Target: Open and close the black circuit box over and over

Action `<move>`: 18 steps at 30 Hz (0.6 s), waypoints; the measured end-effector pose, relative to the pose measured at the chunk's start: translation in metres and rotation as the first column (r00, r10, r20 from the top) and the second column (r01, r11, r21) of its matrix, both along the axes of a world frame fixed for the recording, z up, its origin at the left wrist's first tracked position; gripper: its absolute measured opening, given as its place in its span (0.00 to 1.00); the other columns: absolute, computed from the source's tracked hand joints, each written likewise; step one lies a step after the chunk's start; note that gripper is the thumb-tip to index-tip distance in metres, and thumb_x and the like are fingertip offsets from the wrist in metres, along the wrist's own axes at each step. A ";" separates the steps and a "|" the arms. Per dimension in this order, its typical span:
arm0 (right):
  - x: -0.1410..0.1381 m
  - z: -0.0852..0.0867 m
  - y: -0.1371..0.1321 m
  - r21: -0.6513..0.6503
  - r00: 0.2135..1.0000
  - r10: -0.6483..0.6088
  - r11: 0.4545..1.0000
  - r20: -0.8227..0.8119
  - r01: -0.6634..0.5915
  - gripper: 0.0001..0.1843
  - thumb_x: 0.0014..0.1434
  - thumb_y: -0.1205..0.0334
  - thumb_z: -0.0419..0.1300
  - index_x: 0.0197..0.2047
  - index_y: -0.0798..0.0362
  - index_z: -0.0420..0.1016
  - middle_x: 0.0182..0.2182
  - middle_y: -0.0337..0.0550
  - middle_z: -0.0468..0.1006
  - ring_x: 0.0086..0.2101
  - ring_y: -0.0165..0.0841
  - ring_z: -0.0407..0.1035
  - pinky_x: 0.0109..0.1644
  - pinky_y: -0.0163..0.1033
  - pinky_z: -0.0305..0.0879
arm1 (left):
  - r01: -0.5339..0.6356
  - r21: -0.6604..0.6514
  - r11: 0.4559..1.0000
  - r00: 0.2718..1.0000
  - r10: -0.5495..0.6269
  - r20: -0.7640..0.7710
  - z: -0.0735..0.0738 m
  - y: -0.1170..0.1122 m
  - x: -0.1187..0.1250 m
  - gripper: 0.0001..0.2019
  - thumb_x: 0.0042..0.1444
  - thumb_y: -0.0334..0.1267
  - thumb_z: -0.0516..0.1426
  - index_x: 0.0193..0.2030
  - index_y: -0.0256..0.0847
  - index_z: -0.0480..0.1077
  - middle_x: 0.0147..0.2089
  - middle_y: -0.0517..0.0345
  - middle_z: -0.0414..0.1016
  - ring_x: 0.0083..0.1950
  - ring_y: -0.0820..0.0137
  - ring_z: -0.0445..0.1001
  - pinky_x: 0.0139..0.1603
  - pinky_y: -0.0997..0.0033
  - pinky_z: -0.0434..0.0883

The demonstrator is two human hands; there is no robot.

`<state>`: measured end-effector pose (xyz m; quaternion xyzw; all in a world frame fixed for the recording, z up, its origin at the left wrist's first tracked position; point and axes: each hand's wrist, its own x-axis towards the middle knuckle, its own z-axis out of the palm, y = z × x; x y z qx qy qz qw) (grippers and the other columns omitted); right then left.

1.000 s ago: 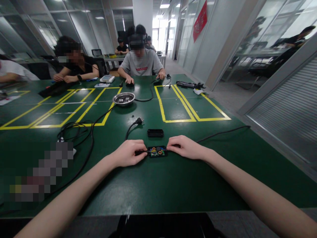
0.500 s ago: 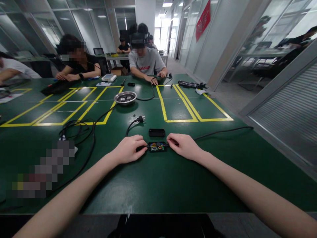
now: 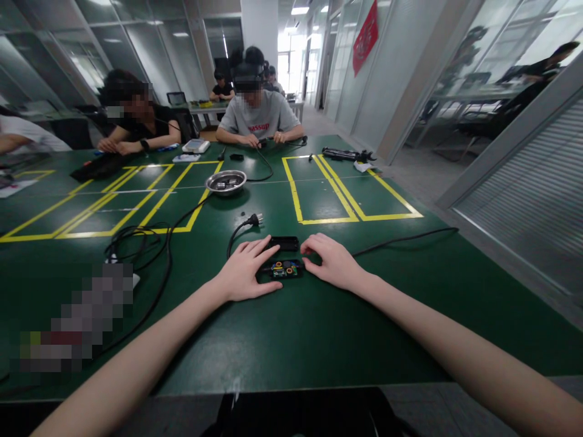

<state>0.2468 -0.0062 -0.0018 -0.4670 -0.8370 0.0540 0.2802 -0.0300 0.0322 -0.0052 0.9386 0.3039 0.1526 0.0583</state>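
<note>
An open black plastic case with a circuit board inside lies in front of me on the green table. Just beyond it rests the matching black cover, hollow side up. My left hand is open, its fingers spread over the left end of the case and reaching toward the cover. At the right end, my right hand is curved, thumb and fingers apart with nothing between them. A black cable runs off to the right from behind my right hand. Behind my left hand, a black power plug points right.
A metal bowl with small metal parts stands further back. Coiled black cable and a blurred power strip lie at left. Yellow tape outlines mark the table. Across it, a person in a grey shirt handles a small dark item.
My left hand has opened from its pinch at the case's left end and spread over it. The fingers of my right hand have parted. The view has shifted slightly.
</note>
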 end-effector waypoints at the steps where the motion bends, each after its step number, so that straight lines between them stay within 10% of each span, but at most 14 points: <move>1: 0.001 -0.002 0.001 0.036 1.000 0.000 0.999 -0.012 0.000 0.09 0.59 0.69 0.61 0.44 0.50 0.74 0.42 0.48 0.79 0.44 0.42 0.73 0.48 0.47 0.71 | -0.004 0.003 1.000 1.000 0.003 0.011 -0.001 0.001 0.000 0.40 0.59 0.60 0.63 0.73 0.44 0.62 0.77 0.39 0.59 0.72 0.44 0.65 0.71 0.40 0.63; 5: 0.004 -0.013 0.006 0.044 1.000 -0.008 0.999 -0.021 0.008 0.23 0.61 0.67 0.60 0.60 0.51 0.75 0.61 0.56 0.75 0.60 0.48 0.69 0.62 0.60 0.68 | 0.010 0.007 1.000 0.998 -0.010 0.067 0.002 -0.001 0.000 0.31 0.60 0.55 0.64 0.66 0.42 0.69 0.76 0.37 0.60 0.70 0.45 0.68 0.69 0.41 0.67; 11: 0.005 -0.018 0.007 -0.012 0.987 0.102 0.995 -0.121 -0.104 0.14 0.65 0.67 0.58 0.51 0.48 0.82 0.50 0.48 0.84 0.52 0.43 0.77 0.59 0.57 0.73 | 0.101 -0.009 0.995 0.982 -0.098 0.162 0.004 -0.004 0.001 0.20 0.61 0.46 0.65 0.57 0.42 0.73 0.69 0.41 0.70 0.65 0.51 0.74 0.66 0.46 0.72; 18: -0.002 -0.010 -0.002 -0.084 0.911 0.085 0.988 -0.404 -0.130 0.15 0.66 0.66 0.58 0.54 0.48 0.79 0.48 0.47 0.81 0.43 0.37 0.78 0.47 0.46 0.80 | 0.147 0.013 0.989 0.950 -0.145 0.277 0.006 -0.004 0.001 0.31 0.57 0.44 0.69 0.64 0.42 0.66 0.66 0.40 0.71 0.66 0.53 0.73 0.66 0.49 0.74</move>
